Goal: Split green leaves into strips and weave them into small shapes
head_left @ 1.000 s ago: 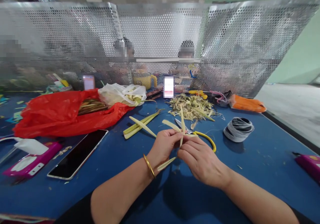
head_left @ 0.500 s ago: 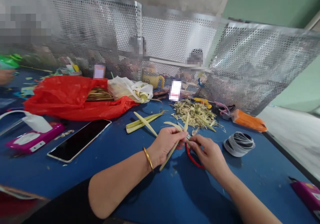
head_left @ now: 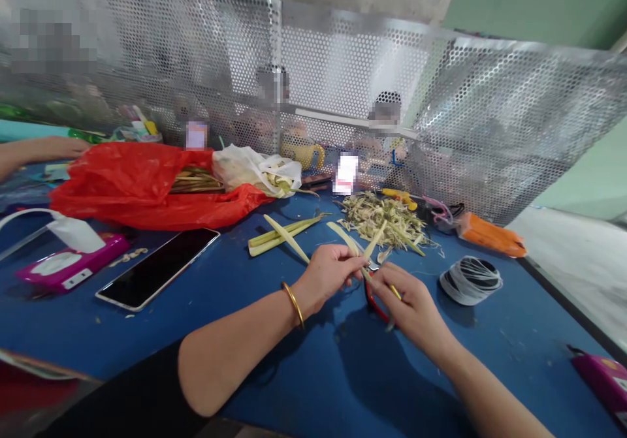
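My left hand (head_left: 336, 268), with a gold bangle at the wrist, pinches several pale green-yellow leaf strips (head_left: 376, 241) where they cross. My right hand (head_left: 399, 288) is close beside it, fingers closed on a strip end that runs between the two hands. A small yellow piece pokes out above its fingers; I cannot make out what it is. Red-handled scissors (head_left: 376, 309) show beneath the hands, partly hidden, with metal near the fingertips. More strips (head_left: 281, 234) lie just beyond my left hand. A heap of cut strip scraps (head_left: 385, 219) sits behind both hands.
Left are a phone (head_left: 159, 269), a magenta power strip (head_left: 73, 265) and a red plastic bag (head_left: 122, 177). Right are a roll of whitish cord (head_left: 470, 281) and an orange packet (head_left: 492, 234). A perforated metal screen (head_left: 343, 66) borders the back. Another person's hand (head_left: 59, 147) reaches in at left.
The strip that hung down to the lower left of my left hand no longer shows there; a strip now runs to my right hand. The other person's hand has reached further in.
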The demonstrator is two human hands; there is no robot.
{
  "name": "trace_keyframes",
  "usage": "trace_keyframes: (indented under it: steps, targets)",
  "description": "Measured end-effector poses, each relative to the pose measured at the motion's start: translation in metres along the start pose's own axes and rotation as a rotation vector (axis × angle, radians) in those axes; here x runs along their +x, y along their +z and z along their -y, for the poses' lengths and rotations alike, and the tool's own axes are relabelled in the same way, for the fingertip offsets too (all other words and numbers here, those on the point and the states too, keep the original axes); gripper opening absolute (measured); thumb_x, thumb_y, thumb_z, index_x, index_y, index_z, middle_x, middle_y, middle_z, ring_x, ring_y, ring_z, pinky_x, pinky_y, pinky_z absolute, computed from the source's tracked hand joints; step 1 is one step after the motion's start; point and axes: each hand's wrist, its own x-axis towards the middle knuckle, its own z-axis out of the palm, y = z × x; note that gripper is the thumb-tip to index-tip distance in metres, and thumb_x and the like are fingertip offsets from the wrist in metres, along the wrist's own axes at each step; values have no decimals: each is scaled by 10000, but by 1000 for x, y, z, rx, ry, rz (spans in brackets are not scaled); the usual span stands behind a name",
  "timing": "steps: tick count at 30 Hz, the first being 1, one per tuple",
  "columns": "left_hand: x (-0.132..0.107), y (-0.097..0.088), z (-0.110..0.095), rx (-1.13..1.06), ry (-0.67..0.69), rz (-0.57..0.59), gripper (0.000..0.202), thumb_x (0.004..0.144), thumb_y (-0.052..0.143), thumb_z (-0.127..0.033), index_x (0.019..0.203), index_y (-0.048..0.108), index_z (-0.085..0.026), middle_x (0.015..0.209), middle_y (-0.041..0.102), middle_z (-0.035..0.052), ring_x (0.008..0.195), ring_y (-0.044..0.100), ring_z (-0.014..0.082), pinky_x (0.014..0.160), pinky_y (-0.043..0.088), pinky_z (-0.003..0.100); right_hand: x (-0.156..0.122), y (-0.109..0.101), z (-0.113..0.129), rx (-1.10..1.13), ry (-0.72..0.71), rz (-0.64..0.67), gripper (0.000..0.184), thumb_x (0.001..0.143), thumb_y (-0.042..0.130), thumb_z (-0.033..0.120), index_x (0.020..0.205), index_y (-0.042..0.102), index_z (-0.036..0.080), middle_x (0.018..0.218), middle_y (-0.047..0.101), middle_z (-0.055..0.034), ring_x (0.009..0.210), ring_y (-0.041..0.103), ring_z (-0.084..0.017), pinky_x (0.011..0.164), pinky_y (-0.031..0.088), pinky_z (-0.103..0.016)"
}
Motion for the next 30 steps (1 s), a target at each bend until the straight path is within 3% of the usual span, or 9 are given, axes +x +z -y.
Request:
trace_keyframes:
  steps: [5,10,15,19,21,24,26,28,30]
  targets:
    - [-3,-2,-4,-22,-65,211,322,801,542,-425,653,613,-148,588,572,-6,438,388,55,419,264,197,7,-5,-14,400,402,-239,422,802,559,575,671,601,176,590,514,7,569,453,-129,530,348,-247]
    - [-8,3,-3,71,-74,238,273,721,636,-405,667,656,-138,531,521,-32,436,357,60,431,253,213,7,-3,-9,732,504,-137,388,698,697,518,600,552,173,513,499,31,468,415,-88,465,309,-221]
    - [-10,5,-4,144,-69,247,233,703,635,-351,638,651,-127,487,479,-47,442,351,58,450,249,208,6,8,-12,600,457,-384,397,641,725,472,513,488,180,442,425,62,432,339,-71,432,264,-215]
    - [-12,4,-7,190,-51,263,224,709,607,-301,555,600,-139,469,466,-44,445,346,59,456,249,207,6,8,-17,414,439,-361,401,727,634,501,528,484,188,443,404,61,438,326,-84,439,251,-230]
    - [-13,4,-8,200,-43,251,187,712,593,-284,606,642,-137,469,466,-43,450,354,65,458,251,207,4,1,-16,182,342,-395,436,802,562,499,509,477,189,450,384,53,452,330,-93,462,259,-243]
    - [-13,4,-8,204,-36,262,222,733,587,-326,692,685,-131,477,466,-43,452,359,69,462,260,208,3,-13,-10,-169,82,-564,406,867,517,433,545,520,187,529,446,23,535,415,-123,545,323,-259]
    - [-13,5,-6,207,-15,298,278,761,568,-376,675,672,-133,482,469,-39,456,363,71,469,272,209,4,-18,-6,-264,-60,-520,293,870,532,382,669,616,186,690,577,-25,688,521,-163,662,382,-280]
    - [-13,6,-2,230,17,325,340,785,540,-412,595,623,-142,485,480,-30,464,376,75,477,283,212,6,-17,-5,-227,-103,-310,284,882,516,366,711,659,190,793,635,-55,776,562,-185,729,404,-299]
    - [-13,6,2,278,44,339,380,793,526,-429,541,581,-151,485,490,-25,466,384,78,482,287,215,7,-13,-6,-95,-41,-70,376,895,487,390,626,647,182,720,631,-48,714,563,-171,684,415,-285]
